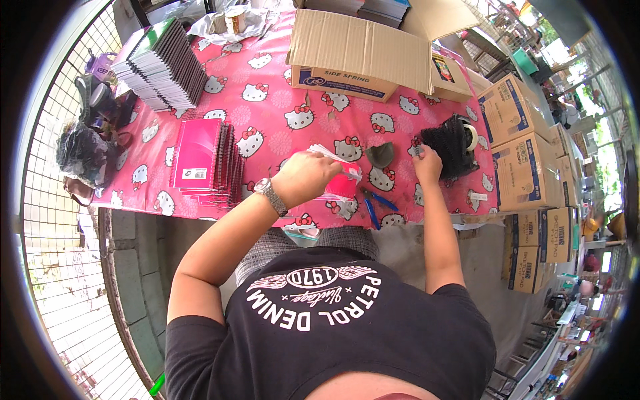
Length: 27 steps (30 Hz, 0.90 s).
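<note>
So, clock centred on the pink notebook (341, 188), near the desk's (275, 148) front edge: blue-handled pliers (375, 205) lie just beside it, handles spread, about 4 o'clock. Left hand (305, 179) is curled over the notebook, gripping its pages. Right hand (428, 164) is around 2–3 o'clock, fingertips pinched by a heap of black coils (448, 145); can't tell if anything's between them. Dark green scoop-like thing (380, 155) at 2, pink notebook stack (203, 157) at 9. Farther back, tall spiral-notebook stack (163, 67) at 10, open cardboard box (343, 81) at 12.
</note>
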Motion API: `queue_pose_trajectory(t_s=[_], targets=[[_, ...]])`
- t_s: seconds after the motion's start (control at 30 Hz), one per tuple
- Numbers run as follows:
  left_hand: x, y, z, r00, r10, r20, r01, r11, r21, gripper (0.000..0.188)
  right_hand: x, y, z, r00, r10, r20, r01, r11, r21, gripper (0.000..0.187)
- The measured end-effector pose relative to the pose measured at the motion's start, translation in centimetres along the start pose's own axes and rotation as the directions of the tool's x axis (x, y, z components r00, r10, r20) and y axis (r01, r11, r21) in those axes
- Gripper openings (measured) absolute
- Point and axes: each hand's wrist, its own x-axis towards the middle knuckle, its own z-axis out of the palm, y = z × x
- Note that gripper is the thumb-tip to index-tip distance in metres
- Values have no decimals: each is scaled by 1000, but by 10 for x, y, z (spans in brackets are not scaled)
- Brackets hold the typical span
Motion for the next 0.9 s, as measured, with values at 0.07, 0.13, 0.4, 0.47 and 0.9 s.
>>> queue_pose_trajectory(t_s=[0.07,0.13,0.4,0.47,0.9], targets=[[4,6,-9,995,-51,-84,54,998,36,19,-5,-9,-10,999,-5,-54,12,990,137,39],[4,7,-1,985,-145,-90,149,988,37,22,-21,-33,-23,994,-48,-98,69,971,227,45],[7,30,29,934,-217,-284,250,964,86,21,-134,-206,-53,952,-114,285,-191,508,840,60],[7,27,32,939,-198,-280,230,969,87,19,-124,-214,-51,969,-171,180,-41,604,796,56],[2,18,20,957,-119,-266,126,992,11,18,-63,-179,-91,948,-313,56,196,712,674,19]])
